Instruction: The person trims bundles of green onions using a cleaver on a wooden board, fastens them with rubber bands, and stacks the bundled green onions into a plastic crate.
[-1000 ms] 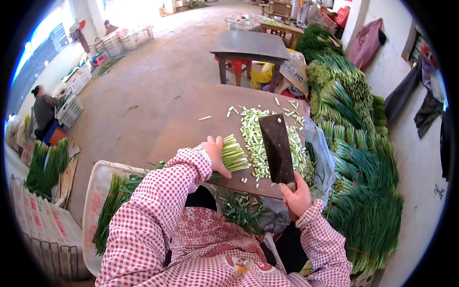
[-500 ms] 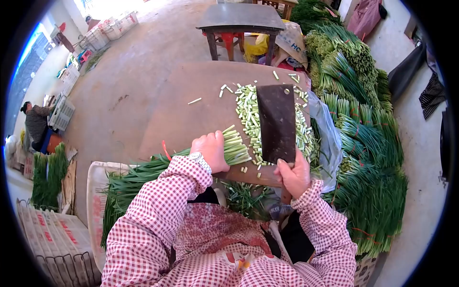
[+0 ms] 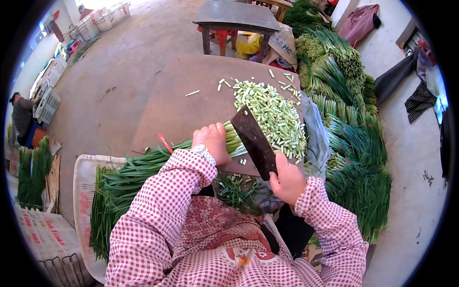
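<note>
My left hand [image 3: 210,142] is closed over a bunch of garlic chives [image 3: 143,173], near its pale cut end. The long green leaves trail left over a white crate, with a red tie [image 3: 165,142] around the bunch. My right hand [image 3: 288,181] grips a dark, broad-bladed cleaver [image 3: 254,141] at its handle end. The blade stands on edge at the end of the stalks, just right of my left hand. Beyond it, a heap of short chopped stalks [image 3: 275,112] covers the right part of the brown board [image 3: 167,95].
Piled chive bundles [image 3: 354,158] line the right side, next to a clear plastic bag [image 3: 316,131]. A dark table [image 3: 236,18] stands ahead. The white crate [image 3: 86,191] is at my left. Another person [image 3: 23,117] sits far left near stacked crates. Leaf scraps [image 3: 236,191] lie below the board.
The cleaver has moved left from over the chopped heap to the stalk ends and turned from broadside to edge-down. My left hand stays on the bunch. The whole view has shifted slightly.
</note>
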A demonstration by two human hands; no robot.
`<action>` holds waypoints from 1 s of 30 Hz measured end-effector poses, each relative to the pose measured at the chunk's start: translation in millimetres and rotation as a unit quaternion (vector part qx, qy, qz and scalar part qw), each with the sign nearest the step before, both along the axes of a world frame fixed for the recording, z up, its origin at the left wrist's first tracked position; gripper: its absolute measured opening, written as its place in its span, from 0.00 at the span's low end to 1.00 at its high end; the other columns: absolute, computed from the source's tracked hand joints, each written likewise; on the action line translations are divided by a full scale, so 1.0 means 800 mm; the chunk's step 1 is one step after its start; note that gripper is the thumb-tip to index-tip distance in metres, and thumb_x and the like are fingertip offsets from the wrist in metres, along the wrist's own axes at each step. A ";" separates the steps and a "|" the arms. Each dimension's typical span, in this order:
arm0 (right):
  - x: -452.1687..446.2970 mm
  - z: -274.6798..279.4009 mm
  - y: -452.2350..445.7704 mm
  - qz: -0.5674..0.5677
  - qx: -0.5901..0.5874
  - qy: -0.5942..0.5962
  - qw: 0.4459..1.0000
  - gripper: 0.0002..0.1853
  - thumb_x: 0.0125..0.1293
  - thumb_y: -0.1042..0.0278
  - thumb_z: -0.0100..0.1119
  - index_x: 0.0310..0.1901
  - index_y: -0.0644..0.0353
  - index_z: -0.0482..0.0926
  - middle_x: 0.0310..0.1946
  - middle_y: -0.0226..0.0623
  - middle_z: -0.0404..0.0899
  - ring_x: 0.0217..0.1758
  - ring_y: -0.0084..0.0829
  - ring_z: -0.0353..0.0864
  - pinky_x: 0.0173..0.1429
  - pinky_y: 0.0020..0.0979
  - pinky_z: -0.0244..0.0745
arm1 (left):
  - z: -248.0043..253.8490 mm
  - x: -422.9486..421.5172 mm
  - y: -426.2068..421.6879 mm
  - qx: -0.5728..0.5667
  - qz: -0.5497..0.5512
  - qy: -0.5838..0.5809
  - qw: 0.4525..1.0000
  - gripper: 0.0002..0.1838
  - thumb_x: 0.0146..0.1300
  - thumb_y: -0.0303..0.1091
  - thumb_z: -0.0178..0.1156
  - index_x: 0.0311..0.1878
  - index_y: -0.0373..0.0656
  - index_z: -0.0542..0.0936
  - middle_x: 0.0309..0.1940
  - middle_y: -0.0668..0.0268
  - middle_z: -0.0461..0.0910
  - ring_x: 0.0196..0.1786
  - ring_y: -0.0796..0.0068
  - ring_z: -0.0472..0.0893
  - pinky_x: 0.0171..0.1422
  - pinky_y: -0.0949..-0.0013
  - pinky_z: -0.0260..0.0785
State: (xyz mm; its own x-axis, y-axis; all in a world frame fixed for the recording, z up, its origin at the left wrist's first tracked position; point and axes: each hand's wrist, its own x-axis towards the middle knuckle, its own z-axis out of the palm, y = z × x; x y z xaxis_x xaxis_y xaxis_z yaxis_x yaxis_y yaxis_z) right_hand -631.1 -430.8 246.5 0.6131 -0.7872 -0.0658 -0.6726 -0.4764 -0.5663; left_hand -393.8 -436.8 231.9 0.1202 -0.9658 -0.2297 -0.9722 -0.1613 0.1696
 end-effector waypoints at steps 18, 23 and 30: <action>-0.006 -0.026 0.023 -0.026 -0.018 -0.052 0.998 0.14 0.60 0.76 0.53 0.43 0.65 0.59 0.23 0.57 0.74 0.29 0.61 0.75 0.31 0.52 0.68 | 0.009 0.034 0.006 0.039 -0.085 0.048 0.994 0.51 0.28 0.61 0.75 0.52 0.33 0.68 0.49 0.49 0.76 0.56 0.52 0.75 0.68 0.50 0.60; -0.016 -0.009 -0.005 -0.089 0.090 -0.107 0.986 0.14 0.58 0.76 0.56 0.45 0.66 0.66 0.24 0.52 0.76 0.26 0.51 0.78 0.30 0.43 0.71 | 0.017 0.019 0.013 0.028 -0.021 0.050 0.998 0.47 0.32 0.54 0.76 0.53 0.35 0.67 0.46 0.51 0.75 0.51 0.50 0.77 0.55 0.56 0.72; -0.010 -0.027 -0.081 -0.017 -0.167 -0.012 0.986 0.28 0.56 0.79 0.53 0.61 0.65 0.63 0.45 0.52 0.68 0.38 0.51 0.77 0.42 0.42 0.76 | 0.004 0.014 0.020 -0.008 -0.020 0.032 0.999 0.46 0.34 0.51 0.75 0.54 0.36 0.66 0.45 0.50 0.75 0.50 0.50 0.78 0.56 0.56 0.72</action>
